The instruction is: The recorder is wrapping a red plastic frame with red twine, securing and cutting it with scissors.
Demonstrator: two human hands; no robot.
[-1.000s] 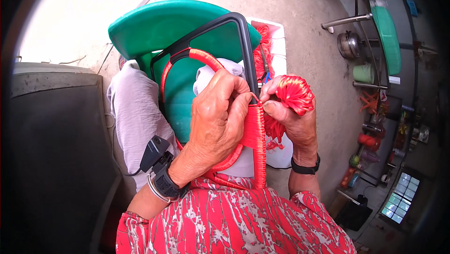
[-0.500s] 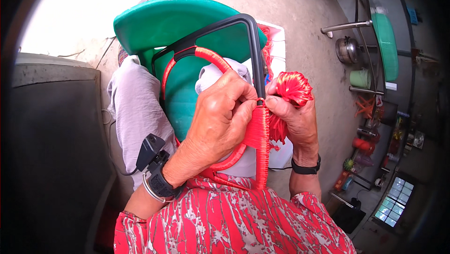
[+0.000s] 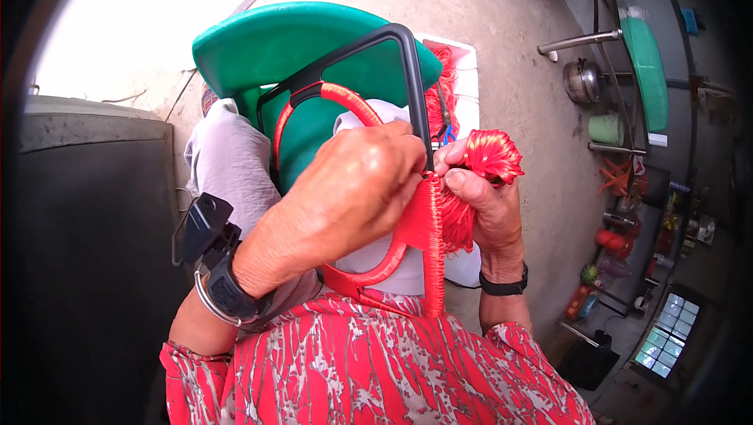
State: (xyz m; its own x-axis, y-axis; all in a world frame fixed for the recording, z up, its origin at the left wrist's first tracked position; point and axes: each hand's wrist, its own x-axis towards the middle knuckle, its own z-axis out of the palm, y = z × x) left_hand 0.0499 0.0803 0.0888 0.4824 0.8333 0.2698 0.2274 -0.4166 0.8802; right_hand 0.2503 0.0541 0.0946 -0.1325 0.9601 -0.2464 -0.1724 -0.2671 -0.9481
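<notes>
A black frame (image 3: 414, 80) with rounded corners stands over my lap, its right bar wrapped in tight rows of shiny red cord (image 3: 432, 268). A ring (image 3: 345, 96) bound in red sits inside it. My left hand (image 3: 353, 178) is closed at the bar, fingers bent and pressed together beside the upper end of the wrapping; the cord at its fingertips is mostly hidden. To the right of the bar, my right hand (image 3: 496, 209) grips a thick bundle of red cord (image 3: 492, 155), with strands hanging below. Its thumb and forefinger reach toward the wrapping's top.
Before me is a green plastic chair (image 3: 314, 37). A white box (image 3: 466, 72) with red cord and a blue-handled tool stands behind the frame. At left is a dark cabinet (image 3: 94, 213). A metal rack (image 3: 588, 39) with a pot (image 3: 582, 81) is at right.
My left hand and forearm have shifted left, the wrist swinging outward and the back of the hand turning up. The frame has moved slightly left. My right hand keeps the bundle.
</notes>
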